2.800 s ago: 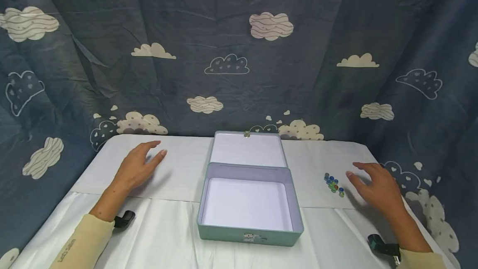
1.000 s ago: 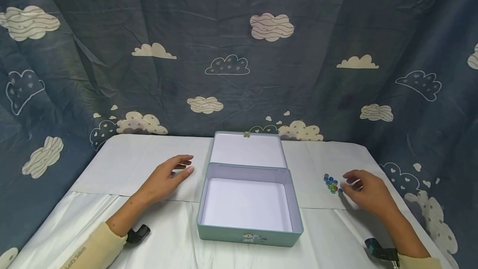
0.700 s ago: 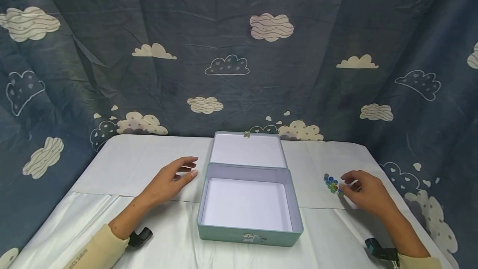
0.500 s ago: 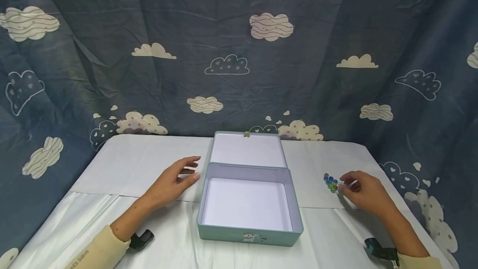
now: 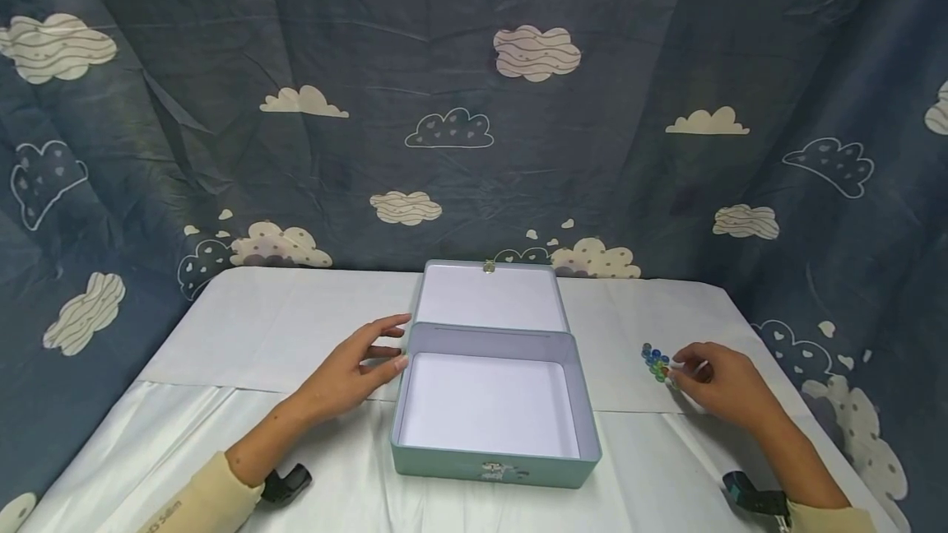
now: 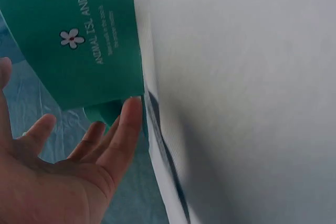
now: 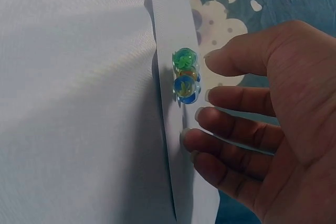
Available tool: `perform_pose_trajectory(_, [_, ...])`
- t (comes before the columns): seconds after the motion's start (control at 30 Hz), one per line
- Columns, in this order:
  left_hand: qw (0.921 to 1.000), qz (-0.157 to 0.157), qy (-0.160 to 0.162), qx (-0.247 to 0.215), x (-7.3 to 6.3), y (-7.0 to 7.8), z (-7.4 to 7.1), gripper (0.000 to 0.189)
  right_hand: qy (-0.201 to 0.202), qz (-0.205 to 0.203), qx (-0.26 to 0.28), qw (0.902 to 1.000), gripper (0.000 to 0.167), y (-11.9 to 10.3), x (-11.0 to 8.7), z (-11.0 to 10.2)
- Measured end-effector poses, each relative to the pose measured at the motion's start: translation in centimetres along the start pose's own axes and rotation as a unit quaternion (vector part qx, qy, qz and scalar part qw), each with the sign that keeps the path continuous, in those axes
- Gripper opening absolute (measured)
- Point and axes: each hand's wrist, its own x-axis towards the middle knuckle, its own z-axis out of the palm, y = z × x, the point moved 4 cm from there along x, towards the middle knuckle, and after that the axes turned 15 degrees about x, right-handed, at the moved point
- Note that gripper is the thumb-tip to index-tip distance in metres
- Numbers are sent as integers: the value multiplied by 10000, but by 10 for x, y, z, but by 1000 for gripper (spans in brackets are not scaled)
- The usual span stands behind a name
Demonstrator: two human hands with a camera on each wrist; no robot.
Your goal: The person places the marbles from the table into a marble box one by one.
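Observation:
In the head view, a green tin box [image 5: 444, 465] stands mid-table with its lid [image 5: 489, 298] folded back and a bare white inside. My left hand [image 5: 344, 375] is at its left wall, thumb and fingertips right at the rim, fingers loosely spread. The left wrist view shows the box's printed side [image 6: 68, 61] just beyond those fingers [image 6: 123, 140]. To the right of the box lies a small cluster of glass marbles [image 5: 655, 360], blue, green and orange. My right hand [image 5: 722, 381] is beside it, thumb and fingertips bent toward the nearest marbles [image 7: 185, 59], with a gap between them.
A white cloth [image 5: 296, 336] covers the table, with a seam running across it. Behind and at both sides hangs a dark blue curtain [image 5: 615, 155] with a cloud print. Each wrist wears a small black camera [image 5: 285, 484].
My left hand has moved right and toward me, from the table's left side to the box's left wall. My right hand has moved left to the marbles, its fingers bending more.

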Motion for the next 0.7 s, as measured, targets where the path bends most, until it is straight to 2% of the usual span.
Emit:
perform_pose_trajectory(0.17, [9993, 73, -243, -288, -1, 0, 6, 65, -72, 44, -30, 10000, 30, 1, 0, 2])
perform_pose_trajectory(0.5, [9990, 119, -406, -164, 0, -2, 9, 65, -308, 115, -10, 9995, 29, 0, -2, 5])
perform_pose_trajectory(0.7, [9991, 121, -384, -120, 0, -3, 9, 66, -331, -49, -6, 9994, 24, 2, -1, 7])
